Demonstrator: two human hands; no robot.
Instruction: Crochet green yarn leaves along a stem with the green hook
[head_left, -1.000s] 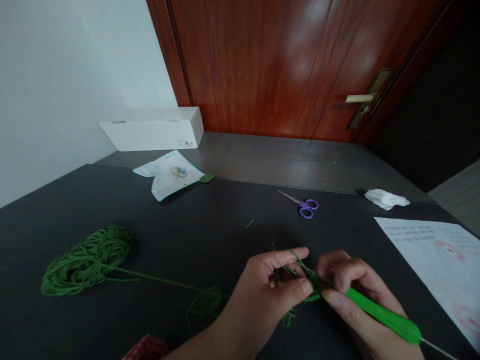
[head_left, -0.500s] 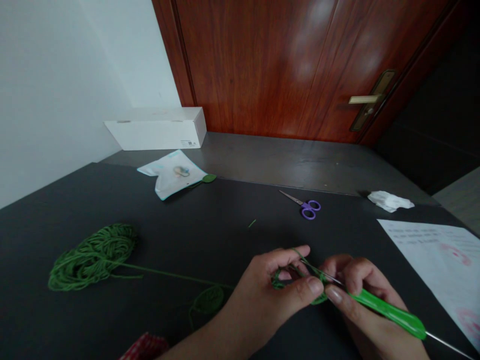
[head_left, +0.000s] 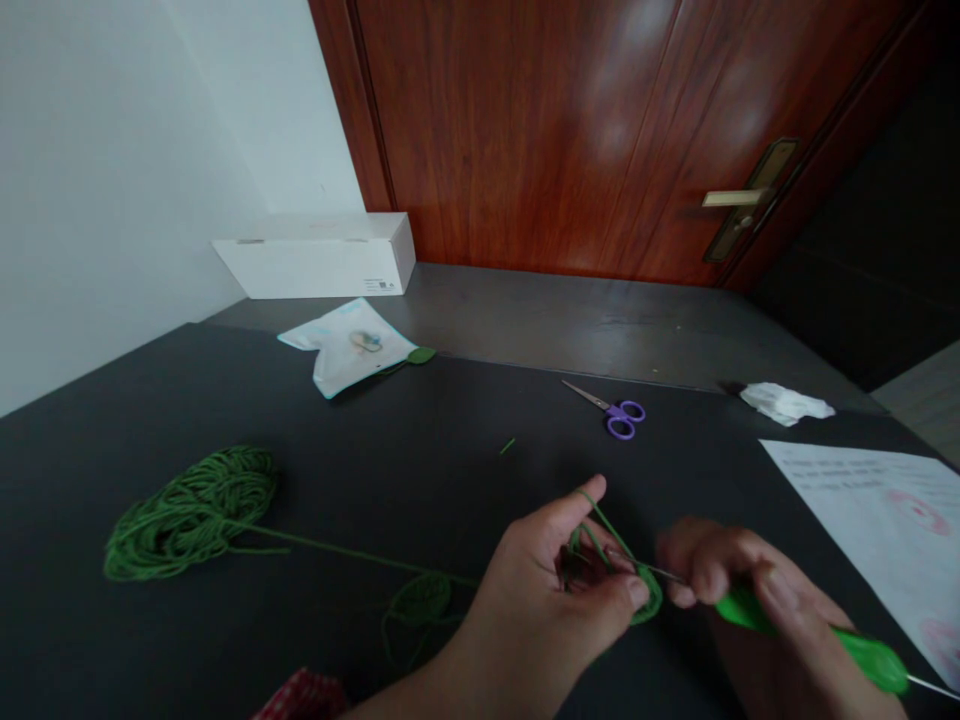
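My left hand (head_left: pixel 555 590) pinches a small green crochet piece (head_left: pixel 649 596) between thumb and fingers, with a strand of yarn stretched over its raised index finger. In my right hand (head_left: pixel 765 590), slightly blurred, is a crochet hook (head_left: pixel 874 660) with a bright green handle. Its thin metal shaft points left, and the tip lies at the yarn by my left fingers. A green yarn skein (head_left: pixel 191 515) rests on the left of the table, its strand running to my left hand. Near my left wrist lies a small green crocheted leaf (head_left: pixel 421 600), partly in shadow.
Purple-handled scissors (head_left: pixel 619 415) lie beyond my hands, near a short yarn scrap (head_left: pixel 508 446). Further back are a white pouch (head_left: pixel 352 345), a green leaf (head_left: pixel 421 355) and a white box (head_left: pixel 315 265). At right are a crumpled tissue (head_left: pixel 786 403) and a printed sheet (head_left: pixel 862 500).
My right hand has moved right and slightly down, drawing the hook back from the crochet piece. My left index finger has lifted, and the yarn over it stands steeper.
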